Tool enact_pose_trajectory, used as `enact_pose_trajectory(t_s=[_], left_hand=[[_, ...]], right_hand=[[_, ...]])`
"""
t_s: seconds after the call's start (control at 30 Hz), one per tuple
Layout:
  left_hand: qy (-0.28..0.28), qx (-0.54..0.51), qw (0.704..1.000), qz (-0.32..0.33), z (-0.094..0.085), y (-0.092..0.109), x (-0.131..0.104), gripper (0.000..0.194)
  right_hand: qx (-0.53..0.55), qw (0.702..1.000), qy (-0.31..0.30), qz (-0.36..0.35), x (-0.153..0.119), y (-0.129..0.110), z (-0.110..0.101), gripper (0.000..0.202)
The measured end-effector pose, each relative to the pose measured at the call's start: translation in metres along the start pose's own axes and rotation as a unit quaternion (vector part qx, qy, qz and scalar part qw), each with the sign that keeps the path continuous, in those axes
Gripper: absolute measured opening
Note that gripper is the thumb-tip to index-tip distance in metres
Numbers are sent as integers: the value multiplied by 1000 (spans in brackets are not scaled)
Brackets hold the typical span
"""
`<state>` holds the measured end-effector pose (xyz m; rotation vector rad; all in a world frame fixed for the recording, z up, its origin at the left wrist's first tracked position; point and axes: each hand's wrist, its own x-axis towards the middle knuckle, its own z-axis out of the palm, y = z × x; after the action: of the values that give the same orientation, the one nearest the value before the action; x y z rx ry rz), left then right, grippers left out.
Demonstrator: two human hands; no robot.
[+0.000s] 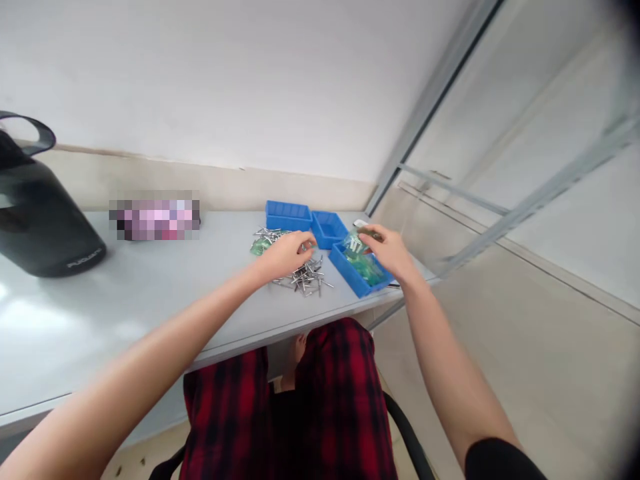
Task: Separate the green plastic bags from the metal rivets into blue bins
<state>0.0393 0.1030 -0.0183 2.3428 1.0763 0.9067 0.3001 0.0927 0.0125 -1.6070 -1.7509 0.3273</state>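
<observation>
My left hand is over a loose pile of thin silver metal pins that look like rivets. Its fingers are curled together, and whatever they hold is hidden. Part of a green plastic bag lies at the pile's left side. My right hand grips a small clear plastic bag with silver pins inside. It hangs over the front blue bin, in which several green-tinted bags lie.
Two more blue bins, a back one and a middle one, stand behind the pile. A dark bottle stands at the left of the grey table; a blurred pink item lies by the wall. A metal frame rises at the right.
</observation>
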Motion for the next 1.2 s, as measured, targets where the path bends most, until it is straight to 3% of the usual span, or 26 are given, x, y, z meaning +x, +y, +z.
enact_pose_trajectory(t_s=[0.13,0.23,0.37,0.53,0.67,0.9,1.07,1.2], left_hand=[[-30,65,997,16,1,-7,2,25],[-58,105,992,34,1,-6,3,26],[-52,132,990,17,-5,-3,5,27],[1,133,991,-31,-16,-7,-4,27],[28,138,987,-80,-16,-14,-16,29],[6,221,967,-124,-10,-3,-22,24],[-13,252,954,-162,-24,6,-24,30],[-55,295,940,-164,-38,14,-24,31]], right_hand=[[-77,996,-45,25,0,20,-16,29],[-132,989,-65,12,-4,26,-12,25],[-225,969,-102,-22,-4,26,-1,23],[-311,939,-121,-82,7,9,-5,33],[-303,938,-104,-130,14,-20,-7,35],[-305,887,-207,-277,20,-52,34,31],[-379,839,-295,-257,25,-67,65,36],[-408,835,-309,-204,26,-71,80,37]])
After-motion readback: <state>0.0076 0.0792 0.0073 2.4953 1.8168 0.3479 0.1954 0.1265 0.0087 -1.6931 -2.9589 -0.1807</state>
